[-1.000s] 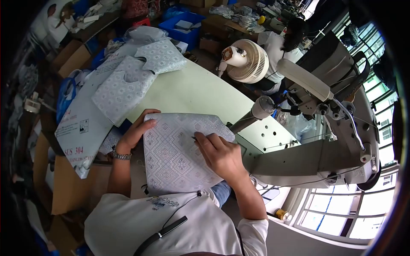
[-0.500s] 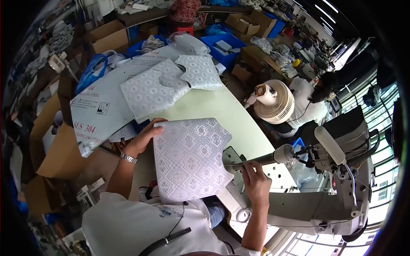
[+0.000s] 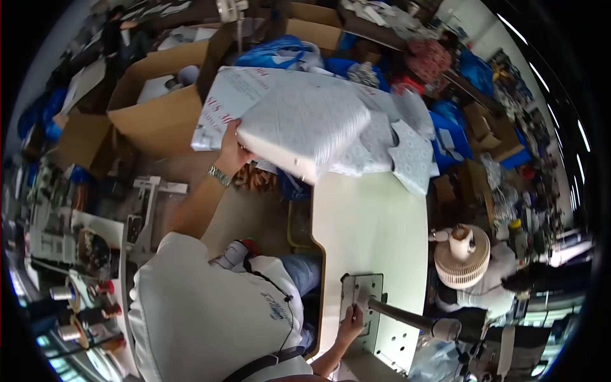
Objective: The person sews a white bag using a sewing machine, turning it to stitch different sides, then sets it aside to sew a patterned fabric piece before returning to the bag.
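My left hand point(image 3: 234, 153) is closed on the near-left corner of a silver-grey patterned fabric panel point(image 3: 305, 121). The panel is blurred by motion, has a pale, thick-looking edge, and is held above the far end of the table. Below it lie similar patterned panels point(image 3: 410, 156) with curved cut-outs. My right hand point(image 3: 350, 323) is at the metal plate point(image 3: 372, 286) of a sewing machine, its fingers pinched together beside the machine's arm point(image 3: 404, 316). Whatever those fingers hold, if anything, is too small to make out.
The pale green table point(image 3: 369, 216) runs between the machine and a printed sheet point(image 3: 223, 95) at its far end. A cardboard box point(image 3: 159, 121) stands at the far left. A beige fan point(image 3: 463, 258) and a person in a light top point(image 3: 493, 286) are to the right.
My left hand has carried the patterned panel away from the machine, over to the far end of the table. My right hand stays by the machine, lower now. The view has turned left.
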`<action>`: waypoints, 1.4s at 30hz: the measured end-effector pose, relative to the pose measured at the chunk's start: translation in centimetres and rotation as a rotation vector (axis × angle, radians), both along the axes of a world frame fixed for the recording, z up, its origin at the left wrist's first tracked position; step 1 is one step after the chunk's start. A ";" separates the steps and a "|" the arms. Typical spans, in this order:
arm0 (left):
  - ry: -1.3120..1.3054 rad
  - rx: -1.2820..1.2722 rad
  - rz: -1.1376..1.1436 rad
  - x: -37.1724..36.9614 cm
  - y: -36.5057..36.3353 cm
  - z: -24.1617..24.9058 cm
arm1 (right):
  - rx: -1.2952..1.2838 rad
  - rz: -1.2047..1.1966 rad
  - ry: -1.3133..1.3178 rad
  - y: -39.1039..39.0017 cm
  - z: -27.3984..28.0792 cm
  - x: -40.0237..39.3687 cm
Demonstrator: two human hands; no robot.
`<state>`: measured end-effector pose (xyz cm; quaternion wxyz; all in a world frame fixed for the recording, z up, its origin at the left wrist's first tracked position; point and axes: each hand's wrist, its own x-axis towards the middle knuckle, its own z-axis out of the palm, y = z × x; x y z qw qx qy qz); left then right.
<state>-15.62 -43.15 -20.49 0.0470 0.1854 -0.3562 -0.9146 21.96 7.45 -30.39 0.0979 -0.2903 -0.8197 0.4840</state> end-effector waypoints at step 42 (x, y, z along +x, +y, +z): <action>0.393 -0.309 -0.672 -2.0 8.6 0.8 | -0.319 -0.166 0.323 -3.4 7.7 -2.7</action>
